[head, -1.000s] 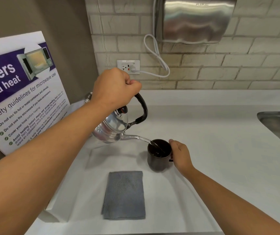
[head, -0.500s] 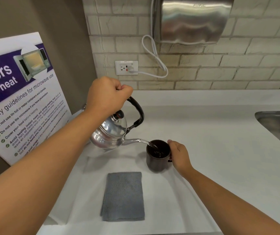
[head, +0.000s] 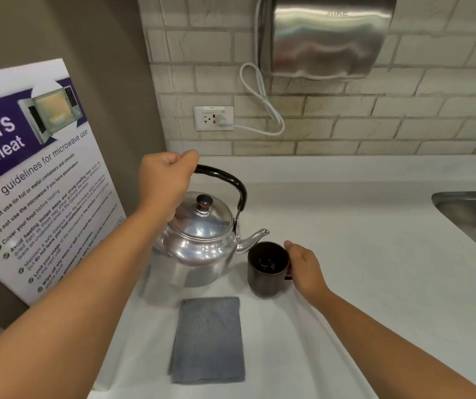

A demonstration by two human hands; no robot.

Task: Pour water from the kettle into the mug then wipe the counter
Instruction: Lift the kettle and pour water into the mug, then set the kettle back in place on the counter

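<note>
A shiny metal kettle (head: 199, 240) with a black handle is upright, low over the white counter (head: 360, 254), its spout pointing right just above the mug's rim. My left hand (head: 165, 182) is closed around the handle's left end. A dark mug (head: 267, 269) stands right of the kettle with liquid inside. My right hand (head: 303, 266) grips its right side at the handle. A folded grey cloth (head: 208, 339) lies flat on the counter in front of the kettle.
A steel sink (head: 473, 223) is set into the counter at the right. A microwave safety poster (head: 29, 180) leans against the left wall. A wall outlet (head: 213, 118) with a white cord and a steel hand dryer (head: 326, 36) are on the brick wall behind.
The kettle has tipped back from pouring to upright and come down toward the counter. The stream of water into the mug has stopped. My right hand stays on the mug.
</note>
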